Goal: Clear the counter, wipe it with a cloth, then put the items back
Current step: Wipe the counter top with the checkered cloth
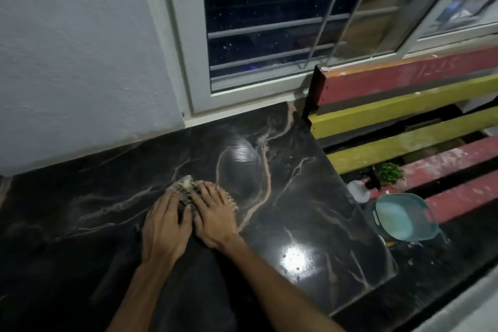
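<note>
The cloth [186,187] lies bunched near the middle of the dark marble surface [310,197], pressed flat under both hands. The left hand [164,224] and the right hand [213,213] have fingers spread wide on it, not gripping. The surface looks glossy, perhaps wet, so the cloth may slip out during a hard push. The right edge drops toward a teal basin [404,218] and a small plant [390,172] below; a long stroke could carry the cloth over. Left and front are open.
</note>
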